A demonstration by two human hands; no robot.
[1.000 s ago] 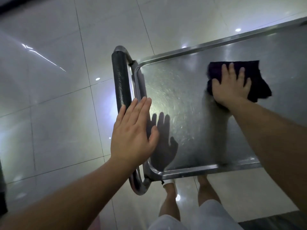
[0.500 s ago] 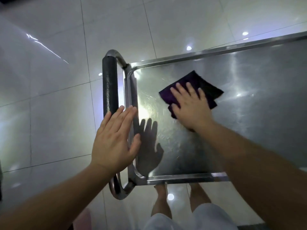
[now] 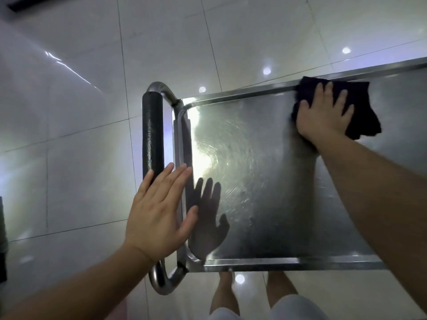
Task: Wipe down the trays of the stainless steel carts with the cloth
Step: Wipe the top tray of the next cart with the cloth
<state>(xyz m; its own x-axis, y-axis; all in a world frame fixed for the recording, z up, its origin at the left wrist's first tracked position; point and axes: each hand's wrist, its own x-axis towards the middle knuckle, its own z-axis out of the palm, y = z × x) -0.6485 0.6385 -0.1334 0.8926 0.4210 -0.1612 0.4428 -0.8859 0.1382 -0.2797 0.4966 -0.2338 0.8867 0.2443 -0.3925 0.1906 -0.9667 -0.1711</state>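
A broad, scuffed stainless steel cart tray fills the view from 3 to 6 o'clock above the glossy pale tiled floor. At 9 o'clock stands the cart's black foam-sleeved tubular handle, where the left hand hovers flat and empty. At 2 o'clock the right hand, fingers spread, presses the dark crumpled cloth against the far rim. Overlapping passes with even pressure into the corners would likely serve best.
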